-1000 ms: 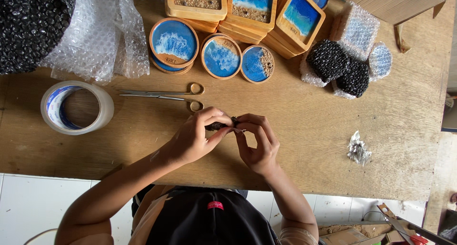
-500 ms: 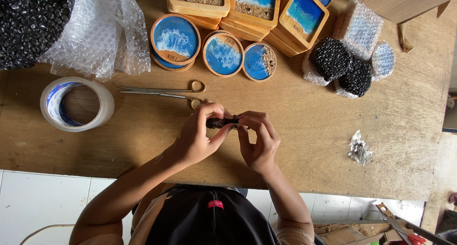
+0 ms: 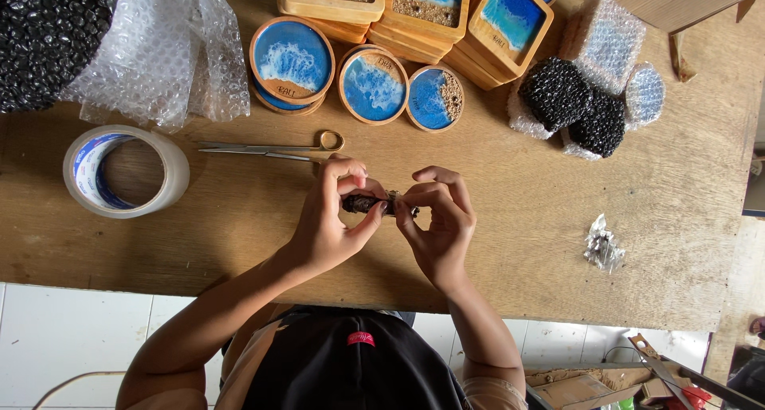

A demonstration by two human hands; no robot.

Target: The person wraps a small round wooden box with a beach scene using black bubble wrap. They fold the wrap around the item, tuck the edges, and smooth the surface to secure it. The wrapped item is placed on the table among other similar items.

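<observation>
Desk [image 3: 239, 243]: bare wood, matt, scuffed grain. Round coasters [image 3: 372, 86]: wood rims, glossy blue-white resin faces, some with a gritty sand patch. Square coasters [image 3: 510, 15] at the far edge: same wood and gloss. Scissors [image 3: 267, 148]: shiny metal, brass-toned handle loop. Tape roll [image 3: 127, 171] near the left edge: clear glossy plastic. Bubble wrap [image 3: 151, 51]: clear, crinkly film. Wrapped bundles [image 3: 574, 107]: black bubbly plastic. Scrap [image 3: 602, 247] near the right edge: crumpled shiny film. Dark piece [image 3: 368, 204] between both hands: dull, rough-looking.

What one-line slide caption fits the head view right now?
Both hands, left hand and right hand, pinch a small dark object above a wooden table, scissors nearby.
</observation>
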